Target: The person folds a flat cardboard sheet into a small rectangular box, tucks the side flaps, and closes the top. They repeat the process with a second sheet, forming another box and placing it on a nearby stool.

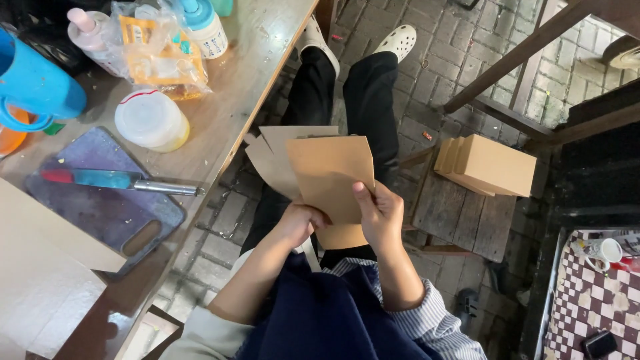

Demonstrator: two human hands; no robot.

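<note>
My right hand (381, 217) is closed on the front brown paper envelope (331, 177), thumb pressed flat across its face and fingers behind it. My left hand (300, 221) grips the lower left edge of the same bundle from underneath, fingers curled shut around it. Behind the front envelope, more brown envelopes (277, 157) fan out to the left, all held above my lap and my black trousers (370, 93).

Just past my right hand, a small wooden stool (460, 217) stands on the brick floor (460, 47), and a neat stack of brown envelopes (487, 165) lies on its far end, well apart from the ones I hold.

To my left runs a wooden table (233, 100). Nearest on it lies a large brown sheet (40, 267), then a dark cutting board (100, 207) with a knife (117, 180) lying across it, its blade pointing right over the board's edge. Beyond that stands a white lidded tub (150, 120), then a clear plastic bag with yellow contents (160, 57), a pink-capped bottle (93, 33), a blue-capped bottle (207, 30), and a blue jug (33, 83) at the left edge.

Farthest off, my white clogs (400, 41) rest on the bricks.
</note>
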